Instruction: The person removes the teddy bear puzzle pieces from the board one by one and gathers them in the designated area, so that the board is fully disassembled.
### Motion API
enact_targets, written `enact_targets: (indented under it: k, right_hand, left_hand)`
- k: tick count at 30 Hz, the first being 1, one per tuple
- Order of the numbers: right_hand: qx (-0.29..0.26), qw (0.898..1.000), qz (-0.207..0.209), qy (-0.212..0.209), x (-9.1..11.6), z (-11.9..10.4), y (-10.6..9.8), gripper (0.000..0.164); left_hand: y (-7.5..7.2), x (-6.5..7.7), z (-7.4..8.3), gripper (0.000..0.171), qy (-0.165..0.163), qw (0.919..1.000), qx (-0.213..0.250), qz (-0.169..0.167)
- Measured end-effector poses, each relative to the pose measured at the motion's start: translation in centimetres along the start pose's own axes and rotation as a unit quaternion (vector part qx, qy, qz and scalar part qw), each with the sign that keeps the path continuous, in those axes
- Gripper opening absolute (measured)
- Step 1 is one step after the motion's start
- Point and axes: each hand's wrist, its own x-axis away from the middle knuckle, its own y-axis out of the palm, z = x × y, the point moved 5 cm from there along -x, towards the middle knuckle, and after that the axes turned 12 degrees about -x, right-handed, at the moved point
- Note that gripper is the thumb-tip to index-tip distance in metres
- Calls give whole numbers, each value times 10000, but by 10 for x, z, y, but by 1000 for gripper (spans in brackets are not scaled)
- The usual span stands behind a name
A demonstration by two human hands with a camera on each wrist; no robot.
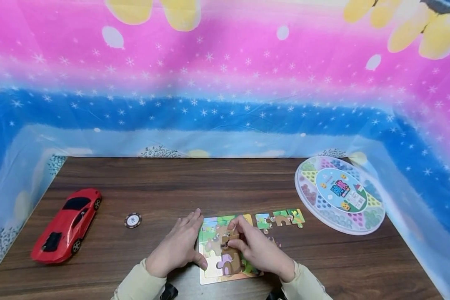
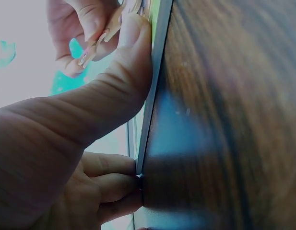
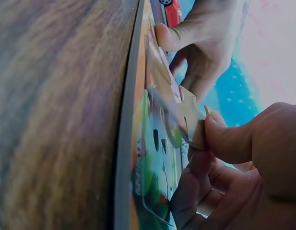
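On the bench (image 1: pixel 210 183), left hand (image 1: pixel 178 248) loose at the edge of the puzzle board (image 1: pixel 213 281), the right hand's grip (image 1: pixel 260 251) pinches a piece (image 1: pixel 230 236) to fit, which probably needs lining up.

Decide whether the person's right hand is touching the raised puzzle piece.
Touching. The right wrist view shows it: the thumb of the right hand presses against the puzzle piece, with no gap between them.

Toy car (image 1: pixel 69 225) left | chip (image 1: pixel 133 220) right of it | puzzle (image 1: pixel 212 271) centre | pieces (image 1: pixel 282 218) right | game board (image 1: pixel 340 193) far right
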Motion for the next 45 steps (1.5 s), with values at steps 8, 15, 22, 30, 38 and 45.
enact_targets:
  k: [8,15,22,30,38,45]
  right_hand:
    - [-230,9997,46,56,2,1,-6,23]
    - [-71,9987,470,-180,20,1,-29,23]
    - [401,9865,1560,-277,57,15,-80,27]
    - [821,9671,2326,618,92,44,-115,30]
    - [717,9661,2220,1106,92,56,-110,24]
    - [1017,9592,2361,1180,91,58,-107,18]
  left_hand:
    - [0,0,-2,118,10,10000,-34,43]
    - [-1,2,0,119,51,9999,6,111]
    - [1,0,0,119,-14,9999,-10,105]
    - [2,-2,-1,118,-2,10000,36,-7]
    - [0,-2,-2,118,-37,9999,95,-110]
    - [2,-4,-2,118,-75,9999,26,-100]
